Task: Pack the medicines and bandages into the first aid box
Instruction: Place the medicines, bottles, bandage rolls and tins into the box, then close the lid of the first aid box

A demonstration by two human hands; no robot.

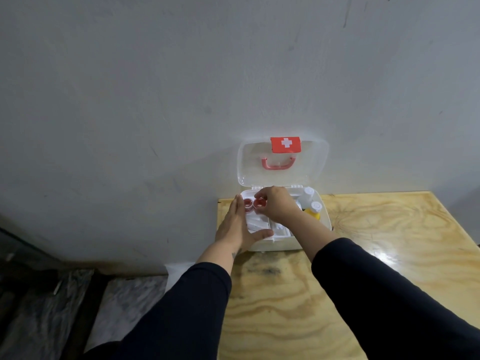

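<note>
A white first aid box [325,216] stands open on the wooden table, its clear lid [311,165] leaning back against the wall with a red cross label and a pink handle. Two small red-capped jars sit in the box's far left corner. My right hand [276,205] pinches the right-hand jar [259,203]; the other jar [248,203] stands beside it. My left hand [235,226] lies flat along the box's left side, thumb across the front rim. A yellow bottle [313,213] and a white bottle [306,194] stand in the right part. White packets [255,222] lie in the tray.
The box sits at the far left corner of the plywood table [363,268], close to the grey wall [155,100]. Left of the table the floor drops away, with a dark marbled surface [65,294] below.
</note>
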